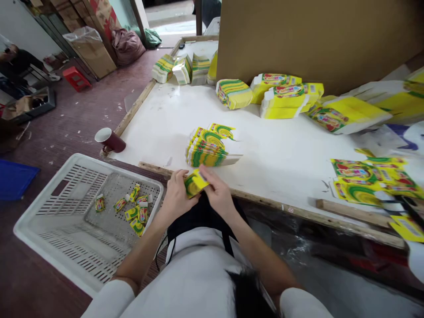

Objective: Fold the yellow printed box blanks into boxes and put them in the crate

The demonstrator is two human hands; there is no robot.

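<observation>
Both of my hands hold one small yellow-and-green carton [196, 183] just below the table's front edge. My left hand [176, 192] wraps its left end, fingers closed round it. My right hand [217, 191] pinches its right end from above. Just beyond them on the white tabletop [274, 150] lies a fanned stack of flat yellow-green carton blanks [209, 148]. To my left on the floor stands a white slotted plastic basket [59, 212] with several folded small cartons [135, 209] lying in its bottom.
A dark red mug [110, 140] sits at the table's left corner. Bundles of blanks [285, 95] line the back beside a big cardboard sheet [318, 39]. Loose printed blanks [371, 179] lie at right near a wooden strip [351, 215]. Boxes, sacks and a red stool [76, 78] stand on the floor.
</observation>
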